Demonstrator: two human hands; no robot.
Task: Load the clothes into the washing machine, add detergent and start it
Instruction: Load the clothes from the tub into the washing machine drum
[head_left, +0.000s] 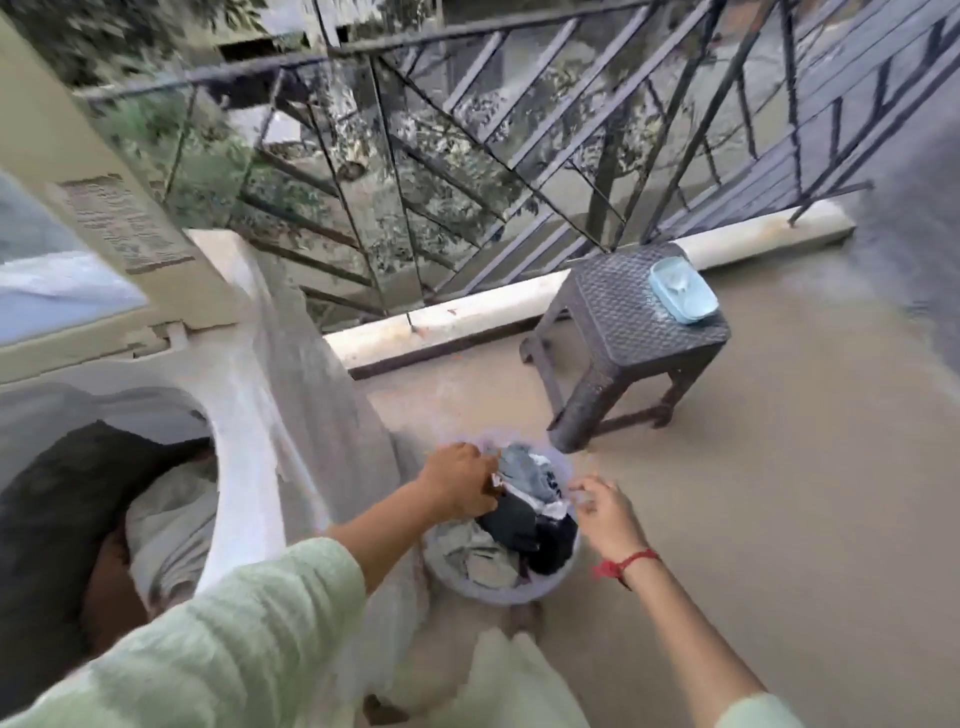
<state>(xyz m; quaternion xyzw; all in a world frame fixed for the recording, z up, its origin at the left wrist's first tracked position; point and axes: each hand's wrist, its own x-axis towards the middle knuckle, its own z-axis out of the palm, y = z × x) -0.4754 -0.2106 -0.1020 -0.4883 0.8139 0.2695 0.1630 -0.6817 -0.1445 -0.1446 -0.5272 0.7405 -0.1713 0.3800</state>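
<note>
- While the washing machine (249, 415) stands at 9 o'clock of the view with its lid (78, 260) raised, its drum (104, 493) already holds pale and dark garments, so loading looks partly done
- The left hand (460, 486) reaches down at 10 o'clock of the basket (498, 597), fingers curled into the clothes (524, 525), grasping what looks like a pale garment near the rim; blur hides the exact hold
- The basket is round and translucent and sits on the floor at 6 o'clock of the view, just beside the machine's front corner; the clothes in it are a loose heap of grey, white and black, with no clear long axis
- The coming move turns on this: the drum lies at about 9 o'clock from the basket and higher, and the left hand is on the machine's side, so it is the nearer one; by my reading the lift goes up and leftward over the white rim
- The right hand (605, 512) is at 3 o'clock of the basket, fingers loosely bent at the rim; I cannot tell whether it pinches the rim or only hovers
- The stool (639, 312) stands at 1 o'clock from the basket, well apart, carrying a pale blue tub (683, 291) at its far right corner; I judge this to be the detergent, nearer the right hand
</note>
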